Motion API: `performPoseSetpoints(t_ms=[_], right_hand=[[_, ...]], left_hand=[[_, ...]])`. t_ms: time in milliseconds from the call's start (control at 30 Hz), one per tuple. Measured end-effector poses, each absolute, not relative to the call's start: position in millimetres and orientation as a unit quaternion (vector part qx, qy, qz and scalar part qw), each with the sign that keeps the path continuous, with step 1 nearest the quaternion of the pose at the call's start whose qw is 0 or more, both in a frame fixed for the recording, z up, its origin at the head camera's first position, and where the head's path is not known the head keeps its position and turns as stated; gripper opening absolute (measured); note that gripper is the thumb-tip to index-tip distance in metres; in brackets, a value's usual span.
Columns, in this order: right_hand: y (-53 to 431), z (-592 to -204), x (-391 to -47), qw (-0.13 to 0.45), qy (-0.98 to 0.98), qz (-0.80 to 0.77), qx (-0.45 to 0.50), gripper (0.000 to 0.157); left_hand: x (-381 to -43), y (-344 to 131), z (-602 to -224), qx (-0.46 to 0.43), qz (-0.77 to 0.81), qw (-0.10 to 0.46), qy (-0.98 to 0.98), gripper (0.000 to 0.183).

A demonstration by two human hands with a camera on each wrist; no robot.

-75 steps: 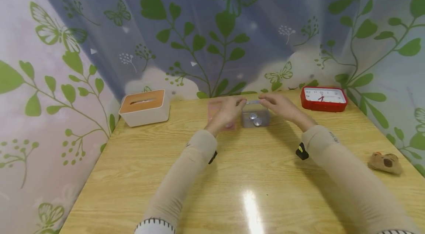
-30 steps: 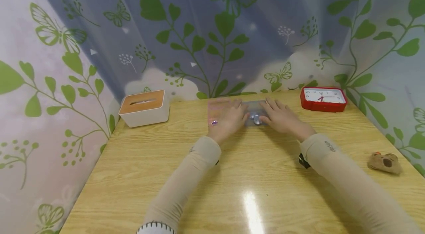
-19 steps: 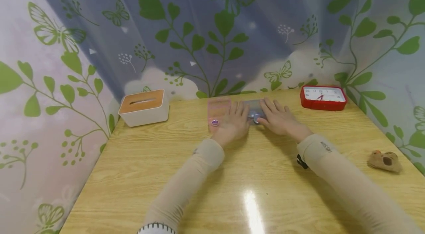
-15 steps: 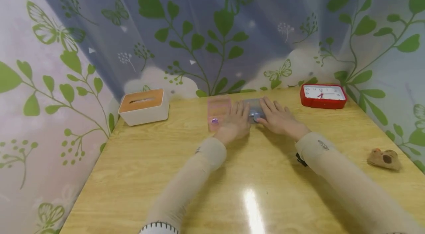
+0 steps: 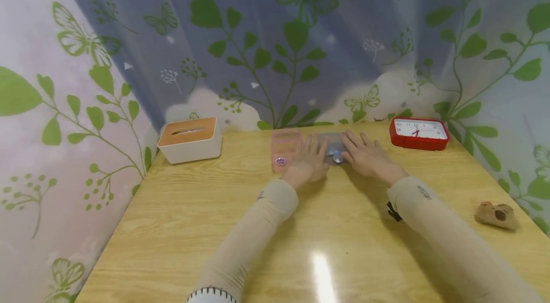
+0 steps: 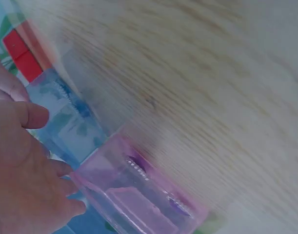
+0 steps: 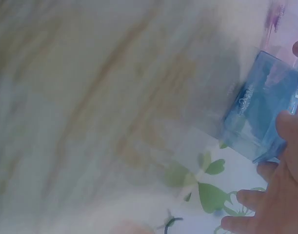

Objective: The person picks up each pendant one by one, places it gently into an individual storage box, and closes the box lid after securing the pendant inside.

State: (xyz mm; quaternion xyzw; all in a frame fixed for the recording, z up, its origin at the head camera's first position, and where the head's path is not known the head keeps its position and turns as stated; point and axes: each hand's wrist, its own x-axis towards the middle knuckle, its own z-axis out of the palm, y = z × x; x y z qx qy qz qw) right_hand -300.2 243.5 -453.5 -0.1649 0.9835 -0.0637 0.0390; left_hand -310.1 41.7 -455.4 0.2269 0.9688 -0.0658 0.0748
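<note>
In the head view, a translucent blue box [image 5: 333, 139] with silvery round clasps stands at the back of the table, its lid down. Right beside it on the left is a translucent pink box [image 5: 285, 141] with a purple gem-like clasp. My left hand [image 5: 310, 160] lies with straight fingers over the seam between both boxes. Straight fingers of my right hand [image 5: 367, 156] rest at the blue box's right end, thumb near a clasp. Both wrist views show the boxes end to end, the pink box [image 6: 139, 200] touching the blue box [image 7: 261, 112].
A white tissue box [image 5: 189, 148] with a wooden top stands at the back left. A red clock [image 5: 418, 141] is at the back right, and a small brown plush animal head [image 5: 496, 215] lies near the right edge. A patterned curtain [image 5: 240, 45] hangs behind the wooden table [image 5: 206, 217].
The blue box's lid, raised between both hands' fingers 2.5 s ago, has come down. My hands flattened onto it, and the left shifted toward the seam with the pink box. Lately they have stayed nearly still.
</note>
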Motion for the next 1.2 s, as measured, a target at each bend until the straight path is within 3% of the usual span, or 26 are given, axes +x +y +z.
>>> performPoseSetpoints(t_ms=[133, 267, 400, 533, 700, 900, 1200], right_hand=[[250, -451, -300, 0.035, 0.982, -0.072, -0.173, 0.074], [239, -440, -303, -0.004, 0.976, -0.103, -0.193, 0.080], [209, -425, -307, -0.040, 0.964, -0.171, -0.202, 0.078], [171, -415, -310, -0.049, 0.946, -0.244, -0.208, 0.074], [132, -419, -318, 0.012, 0.918, -0.344, -0.197, 0.076], [116, -422, -326, 0.107, 0.898, -0.399, -0.152, 0.086], [111, -426, -333, 0.142, 0.869, -0.465, -0.093, 0.087]], left_hand=[[-307, 35, -442, 0.239, 0.046, 0.075, 0.967, 0.074], [-310, 11, -411, 0.227, 0.194, 0.069, 0.952, 0.069], [-321, -18, -392, 0.172, 0.320, 0.046, 0.931, 0.069], [-332, -45, -398, 0.100, 0.390, 0.035, 0.915, 0.069], [-336, -68, -416, 0.052, 0.436, 0.056, 0.897, 0.070], [-345, -78, -432, -0.009, 0.559, 0.124, 0.820, 0.088], [-356, -81, -442, -0.020, 0.630, 0.139, 0.764, 0.063]])
